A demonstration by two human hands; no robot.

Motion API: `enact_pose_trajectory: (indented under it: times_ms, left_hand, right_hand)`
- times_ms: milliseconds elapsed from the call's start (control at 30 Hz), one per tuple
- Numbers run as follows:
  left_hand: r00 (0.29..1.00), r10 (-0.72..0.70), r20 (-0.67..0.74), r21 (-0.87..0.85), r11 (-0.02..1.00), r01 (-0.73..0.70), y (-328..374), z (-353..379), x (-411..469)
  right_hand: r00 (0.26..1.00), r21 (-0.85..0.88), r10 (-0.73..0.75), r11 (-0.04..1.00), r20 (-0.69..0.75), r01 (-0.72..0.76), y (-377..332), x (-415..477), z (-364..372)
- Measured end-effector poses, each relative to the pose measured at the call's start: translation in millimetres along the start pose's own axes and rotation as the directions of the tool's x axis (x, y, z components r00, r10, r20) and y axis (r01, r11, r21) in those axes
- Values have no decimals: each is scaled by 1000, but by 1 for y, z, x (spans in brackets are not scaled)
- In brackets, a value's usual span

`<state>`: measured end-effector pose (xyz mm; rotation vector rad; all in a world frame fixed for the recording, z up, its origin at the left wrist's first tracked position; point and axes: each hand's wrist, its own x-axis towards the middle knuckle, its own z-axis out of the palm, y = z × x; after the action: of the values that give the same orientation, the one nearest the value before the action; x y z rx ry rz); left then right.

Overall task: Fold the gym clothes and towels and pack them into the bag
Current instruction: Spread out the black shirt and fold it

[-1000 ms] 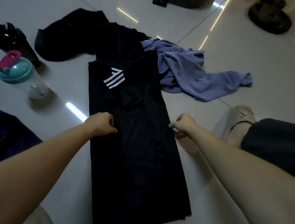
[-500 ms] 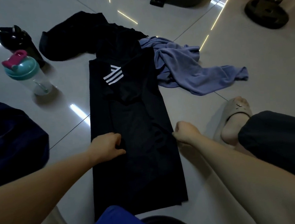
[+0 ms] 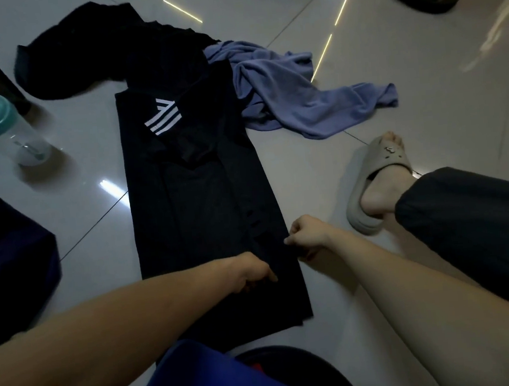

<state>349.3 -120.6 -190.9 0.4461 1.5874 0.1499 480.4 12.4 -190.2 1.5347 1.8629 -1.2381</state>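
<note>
The black shirt lies flat on the floor, folded into a long strip. The left hand and right hand each pinch its lower part with curled fingers. Risk: an uneven lift may let the side folds slide open or snag the purple towel.

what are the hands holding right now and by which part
Both hold the black shirt: the left hand grips the cloth at its lower middle, and the right hand pinches its right edge, slightly further up.

Both bare forearms reach forward, left hand and right hand close together, curled, pinching the black garment.
</note>
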Motion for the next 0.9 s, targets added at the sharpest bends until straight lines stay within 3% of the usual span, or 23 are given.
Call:
enact_pose_trajectory:
  times_ms: [133,267,367,467,533,667,733,833,900]
  left_hand:
    - [994,-5,112,-169,985,24,7,11,-7]
    - [998,59,1,-317,947,-56,1,17,-6]
    - [994,101,-46,-353,929,-111,-1,18,-8]
    - [988,146,-54,-402,902,-156,5,20,-14]
    - [983,171,-65,-435,881,-183,14,21,-15]
    - [977,208,-45,-473,857,-205,24,23,-18]
    - [976,218,-31,-479,853,-206,25,25,-21]
    - [975,220,2,-498,846,-190,22,27,-22]
    - [980,197,16,-495,853,-163,18,28,-23]
  right_hand:
    - [999,233,3,972,44,-13,15,-2,-10]
    - [998,241,18,970,62,-32,22,-3,-16]
    - [963,5,29,999,267,-31,18,-13,-21]
    - [848,-314,153,949,508,16,8,-38,-23]
    - [792,-406,220,913,570,38,4,-55,-16]
    - [796,-353,252,934,550,-52,28,-82,18]
    - [842,-232,239,962,484,-140,45,-94,33]
    - [929,-89,171,985,328,-149,64,-103,42]
    - [945,-29,180,983,273,-179,73,-105,45]
